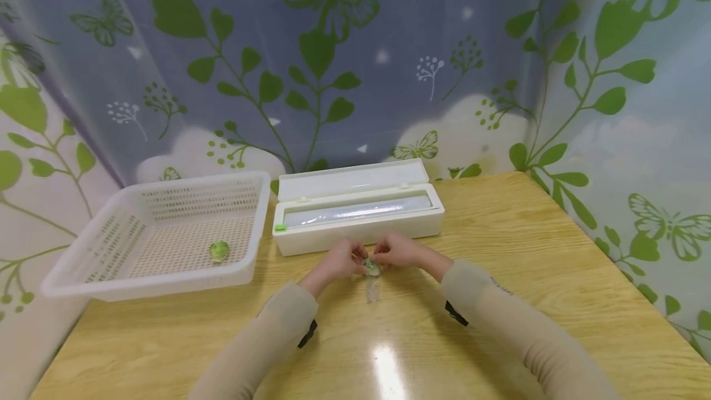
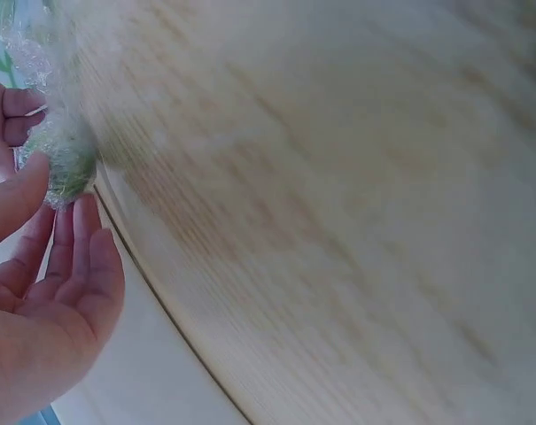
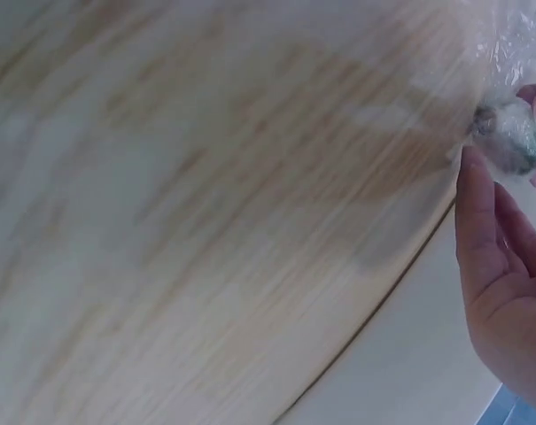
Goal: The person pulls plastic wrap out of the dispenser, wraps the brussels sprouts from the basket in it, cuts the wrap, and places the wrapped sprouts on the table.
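Note:
A Brussels sprout (image 1: 371, 267) in clear plastic wrap is held between both hands, low over the table. My left hand (image 1: 340, 260) grips it from the left; in the left wrist view its thumb lies on the near side and the fingers (image 2: 64, 235) curl beneath. My right hand (image 1: 397, 250) holds the wrapped sprout from the right, with fingertips right at its edge in the right wrist view. A loose tail of plastic wrap (image 1: 372, 291) extends from the sprout toward me; crinkled wrap (image 3: 523, 44) shows above it in the right wrist view.
Just behind the hands stands a white plastic-wrap dispenser (image 1: 355, 232), its lid (image 1: 355, 181) raised, with a green slider (image 1: 280, 227) at the left end. To the left, a white perforated basket (image 1: 166, 287) holds another Brussels sprout (image 1: 219, 251). Patterned cloth (image 1: 344, 141) hangs behind the wooden table (image 1: 500, 233).

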